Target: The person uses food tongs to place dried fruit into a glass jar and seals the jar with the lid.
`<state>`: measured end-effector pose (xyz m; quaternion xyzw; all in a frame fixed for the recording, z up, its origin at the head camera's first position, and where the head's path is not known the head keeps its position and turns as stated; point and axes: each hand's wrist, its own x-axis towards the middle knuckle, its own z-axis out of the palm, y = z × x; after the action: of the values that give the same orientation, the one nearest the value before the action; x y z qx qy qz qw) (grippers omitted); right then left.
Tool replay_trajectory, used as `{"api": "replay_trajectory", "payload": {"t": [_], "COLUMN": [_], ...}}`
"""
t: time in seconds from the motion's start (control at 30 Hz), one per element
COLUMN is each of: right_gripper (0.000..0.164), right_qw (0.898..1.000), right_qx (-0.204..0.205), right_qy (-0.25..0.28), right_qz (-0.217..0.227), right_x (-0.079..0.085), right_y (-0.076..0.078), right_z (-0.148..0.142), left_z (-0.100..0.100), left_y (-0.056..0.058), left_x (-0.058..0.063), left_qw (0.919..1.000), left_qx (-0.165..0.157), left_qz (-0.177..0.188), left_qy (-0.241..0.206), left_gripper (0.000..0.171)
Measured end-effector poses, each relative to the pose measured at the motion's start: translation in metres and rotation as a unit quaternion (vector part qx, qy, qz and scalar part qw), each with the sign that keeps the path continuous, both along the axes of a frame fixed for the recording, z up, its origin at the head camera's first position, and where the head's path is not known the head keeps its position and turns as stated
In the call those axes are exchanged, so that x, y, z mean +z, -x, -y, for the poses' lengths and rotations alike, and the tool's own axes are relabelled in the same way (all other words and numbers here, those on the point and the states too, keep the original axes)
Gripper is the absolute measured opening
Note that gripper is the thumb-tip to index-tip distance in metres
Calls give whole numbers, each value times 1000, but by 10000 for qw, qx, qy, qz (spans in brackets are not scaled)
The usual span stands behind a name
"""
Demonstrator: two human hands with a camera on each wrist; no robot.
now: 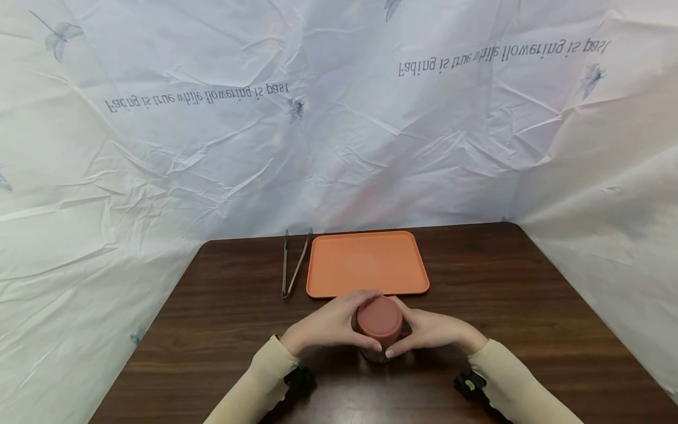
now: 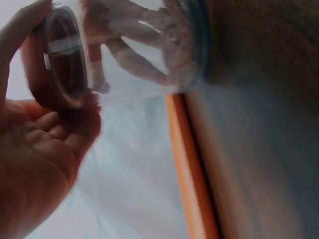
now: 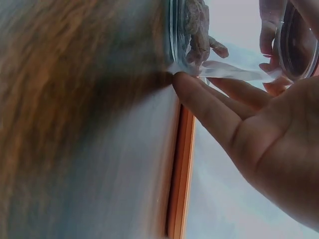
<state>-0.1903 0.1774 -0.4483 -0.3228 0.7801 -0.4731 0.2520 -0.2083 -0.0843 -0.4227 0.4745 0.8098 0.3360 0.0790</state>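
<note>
A clear jar (image 1: 377,357) with a reddish-brown lid (image 1: 379,317) stands upright on the table between both hands. My left hand (image 1: 333,325) grips the lid, its fingers and thumb curled round the edge, as the left wrist view shows. On the other side, my right hand (image 1: 436,330) holds the transparent body, with the thumb (image 3: 199,99) low near the base. Brown, wrinkled pieces (image 3: 198,30) lie at the bottom of the jar; their kind is not clear.
Behind the jar lies an orange tray (image 1: 368,265). Metal tongs (image 1: 299,265) rest left of it, arms spread and pointing away. The dark wooden table (image 1: 508,282) ends at a white printed sheet (image 1: 339,147) hanging at the back and sides.
</note>
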Motion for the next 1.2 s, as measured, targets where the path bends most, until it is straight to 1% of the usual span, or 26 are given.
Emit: {"api": "replay_trajectory", "payload": {"t": [0.1, 0.2, 0.27, 0.3, 0.37, 0.47, 0.57, 0.67, 0.7, 0.77, 0.87, 0.9, 0.97, 1.07, 1.2], "right_gripper": [87, 83, 79, 79, 77, 75, 74, 75, 75, 75, 74, 75, 78, 85, 89], "right_qw": [9999, 9998, 9995, 9994, 9989, 9980, 9969, 9966, 9968, 9971, 9969, 9969, 9967, 9958, 9942], "right_qx": [-8, -18, -37, -48, -4, 228, 465, 518, 513, 513, 496, 435, 279, -71, -361], "right_qy": [-59, -65, -82, -92, -155, -276, -381, -457, -467, -467, -485, -518, -560, -590, -465], "right_qz": [-131, -213, -311, -334, -434, -520, -499, -445, -397, -312, -361, -404, -516, -697, -901], "right_x": [0, 1, 2, 3, 4, 5, 5, 6, 7, 7, 12, 14, 18, 20, 14], "right_y": [-1, -3, -3, -4, -5, -6, -7, -7, -7, -8, -12, -15, -20, -27, -31], "right_z": [3, 6, 7, 8, 8, 7, 7, 6, 6, 7, 8, 8, 8, 8, 10], "left_z": [-1, -5, -7, -7, -6, -2, 3, 5, 5, 5, 2, 1, -1, -3, -1], "left_y": [-8, -17, -20, -20, -19, -17, -17, -17, -18, -24, -35, -39, -44, -48, -47], "left_x": [6, 10, 11, 12, 11, 9, 8, 9, 11, 13, 17, 18, 18, 18, 18], "left_qw": [9995, 9971, 9954, 9951, 9960, 9979, 9978, 9972, 9973, 9977, 9970, 9962, 9949, 9940, 9953], "left_qx": [213, 458, 521, 498, 343, -56, -442, -616, -580, -361, 149, 325, 578, 725, 645], "left_qz": [-141, -439, -635, -689, -685, -494, -270, -169, -153, -193, -297, -371, -452, -522, -427], "left_qy": [189, 424, 501, 500, 465, 427, 402, 394, 419, 538, 694, 718, 692, 628, 576], "left_gripper": [91, 96, 97, 95, 93, 93, 93, 93, 93, 95, 98, 99, 101, 99, 95]}}
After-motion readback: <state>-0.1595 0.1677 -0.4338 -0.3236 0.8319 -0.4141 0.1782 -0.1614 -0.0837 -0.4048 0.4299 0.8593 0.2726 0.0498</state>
